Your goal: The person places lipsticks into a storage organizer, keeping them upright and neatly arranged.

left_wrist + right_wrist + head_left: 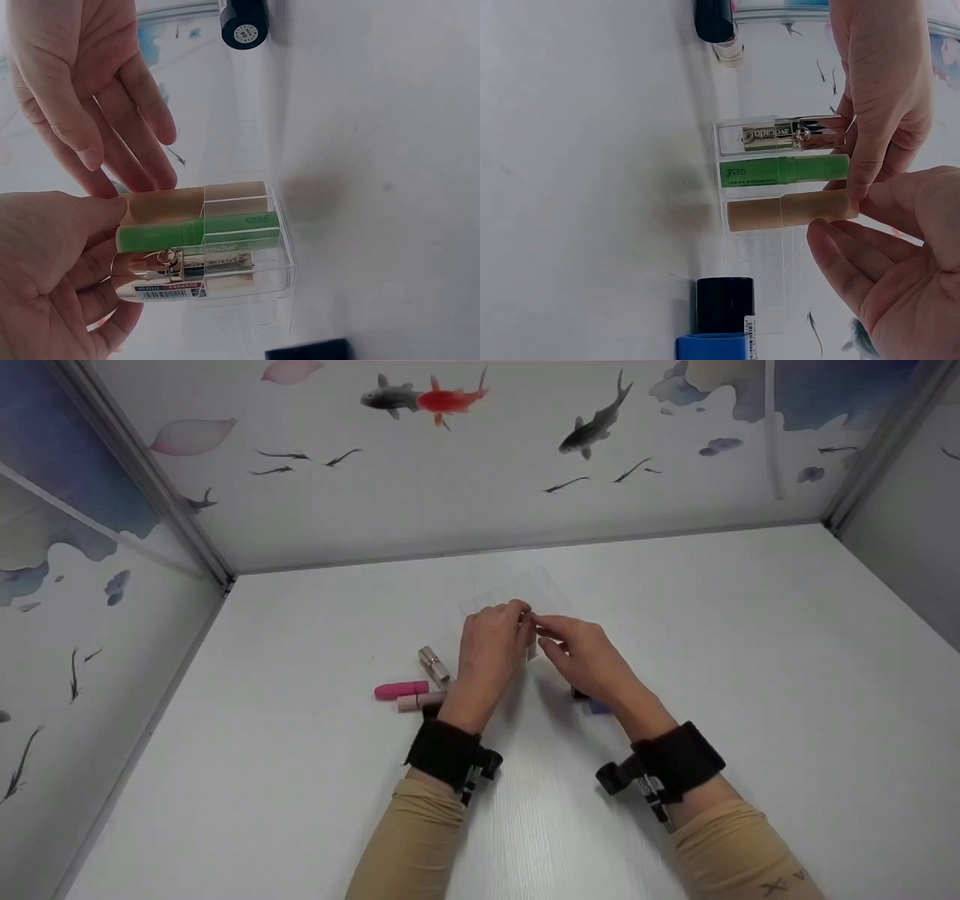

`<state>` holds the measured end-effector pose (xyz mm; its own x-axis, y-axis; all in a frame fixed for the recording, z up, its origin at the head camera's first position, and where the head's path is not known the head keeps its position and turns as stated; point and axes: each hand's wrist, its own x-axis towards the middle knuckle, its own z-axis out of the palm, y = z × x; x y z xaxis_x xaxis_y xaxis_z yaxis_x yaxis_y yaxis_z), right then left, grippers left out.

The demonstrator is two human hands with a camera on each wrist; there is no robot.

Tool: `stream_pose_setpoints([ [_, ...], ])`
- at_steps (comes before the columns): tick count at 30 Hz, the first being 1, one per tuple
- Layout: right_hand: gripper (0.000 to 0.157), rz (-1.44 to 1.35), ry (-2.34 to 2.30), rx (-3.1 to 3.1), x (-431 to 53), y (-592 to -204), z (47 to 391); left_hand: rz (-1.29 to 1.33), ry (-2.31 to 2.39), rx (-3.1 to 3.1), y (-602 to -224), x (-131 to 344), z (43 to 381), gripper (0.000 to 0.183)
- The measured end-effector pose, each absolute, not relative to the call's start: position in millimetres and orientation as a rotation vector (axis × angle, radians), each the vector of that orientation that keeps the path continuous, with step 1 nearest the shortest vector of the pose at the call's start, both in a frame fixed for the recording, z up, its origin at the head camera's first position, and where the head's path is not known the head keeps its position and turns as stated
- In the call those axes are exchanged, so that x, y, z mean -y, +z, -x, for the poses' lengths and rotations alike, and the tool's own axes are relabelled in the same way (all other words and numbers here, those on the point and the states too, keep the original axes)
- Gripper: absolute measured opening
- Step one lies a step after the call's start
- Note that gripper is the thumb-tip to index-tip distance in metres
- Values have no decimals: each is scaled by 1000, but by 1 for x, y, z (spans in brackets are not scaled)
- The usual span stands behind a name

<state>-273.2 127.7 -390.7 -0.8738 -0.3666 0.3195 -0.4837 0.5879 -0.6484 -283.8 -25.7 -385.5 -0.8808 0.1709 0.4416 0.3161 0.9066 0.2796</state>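
A clear lipstick holder (753, 235) stands on the table with a tan lipstick tube (780, 211), a green lipstick tube (810, 168) and a shiny gold lipstick (776, 136) upright in its slots. My left hand (491, 641) curls around the upper ends of the tubes. Its thumb and fingers pinch the tan tube's top. My right hand (589, 652) is on the other side, fingers loosely extended, with fingertips at the tan tube's upper end. The left wrist view shows the right palm (67, 82) with nothing held in it. Part of the left fingers is hidden behind the tubes.
Left of my left wrist lie a pink tube (401, 690), a pale pink tube (416, 702) and a gold-toned lipstick (433, 665). A blue and black item (724, 315) is near my right forearm. Printed panels (480, 502) bound the white table (262, 720).
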Motion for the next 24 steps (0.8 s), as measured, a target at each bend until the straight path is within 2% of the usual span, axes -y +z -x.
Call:
stream_pose_setpoints([
  [24,40,-709,1173,2688,-132,-390,273,333,-532,2647,-385,25,284,21],
])
